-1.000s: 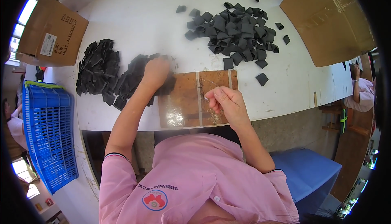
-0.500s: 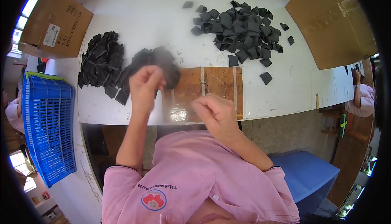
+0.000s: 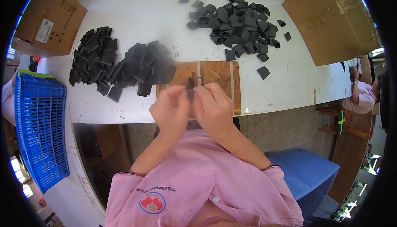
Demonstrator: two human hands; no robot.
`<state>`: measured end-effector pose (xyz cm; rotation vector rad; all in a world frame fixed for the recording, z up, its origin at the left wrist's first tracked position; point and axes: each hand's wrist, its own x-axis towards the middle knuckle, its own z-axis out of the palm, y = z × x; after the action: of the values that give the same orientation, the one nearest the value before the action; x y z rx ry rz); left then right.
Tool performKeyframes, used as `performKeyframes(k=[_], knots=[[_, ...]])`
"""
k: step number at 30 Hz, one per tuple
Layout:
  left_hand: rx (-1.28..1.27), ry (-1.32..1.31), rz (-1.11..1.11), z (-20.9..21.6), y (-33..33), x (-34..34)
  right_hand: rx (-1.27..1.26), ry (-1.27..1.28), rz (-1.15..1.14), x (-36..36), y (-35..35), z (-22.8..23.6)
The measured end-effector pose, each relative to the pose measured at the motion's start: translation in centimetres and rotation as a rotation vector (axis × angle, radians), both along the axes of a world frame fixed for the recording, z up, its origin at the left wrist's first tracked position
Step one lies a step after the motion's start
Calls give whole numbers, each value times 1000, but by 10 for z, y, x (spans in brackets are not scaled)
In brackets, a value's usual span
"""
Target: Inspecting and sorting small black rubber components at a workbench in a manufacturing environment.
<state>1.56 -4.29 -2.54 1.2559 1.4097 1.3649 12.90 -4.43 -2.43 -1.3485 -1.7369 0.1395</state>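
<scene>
My left hand (image 3: 170,108) and my right hand (image 3: 214,106) meet over the near edge of a brown board (image 3: 219,71). Between their pinched fingertips stands a small black fabric piece (image 3: 190,83), gripped from both sides. Its exact shape is partly covered by the fingers. Left of the board lie two heaps of flat black pieces, a farther left heap (image 3: 94,57) and a nearer heap (image 3: 142,64). Beyond the board to the right is a pile of dark grey, open-ended tube-like pieces (image 3: 244,26), with a few lying loose around it.
A cardboard box (image 3: 49,18) stands at the far left, another cardboard box (image 3: 331,22) at the far right. A blue plastic crate (image 3: 41,128) is beside the table's left end. At right are a blue covered block (image 3: 304,171) and another person (image 3: 364,92).
My left hand has come from the nearer black heap back toward my right hand. Both now pinch one small black piece between them. The whole view has shifted slightly.
</scene>
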Motion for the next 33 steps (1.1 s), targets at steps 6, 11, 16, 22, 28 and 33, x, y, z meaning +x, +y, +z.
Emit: performKeyframes(k=[6,11,16,22,28,33], knots=[[-435,-950,-347,10,6,-14,-492,811,143,16,0,-1],[94,-11,-124,-1,-2,0,-1040,1718,543,26,4,-6],[-305,-814,-238,9,8,-12,-1113,1338,523,30,7,18],[-424,-1712,-750,33,27,-27,-749,904,687,32,41,58],[-323,-1201,-540,24,35,-22,-941,1076,648,22,56,27],[296,-142,-249,31,38,-16,-429,662,383,30,44,30]])
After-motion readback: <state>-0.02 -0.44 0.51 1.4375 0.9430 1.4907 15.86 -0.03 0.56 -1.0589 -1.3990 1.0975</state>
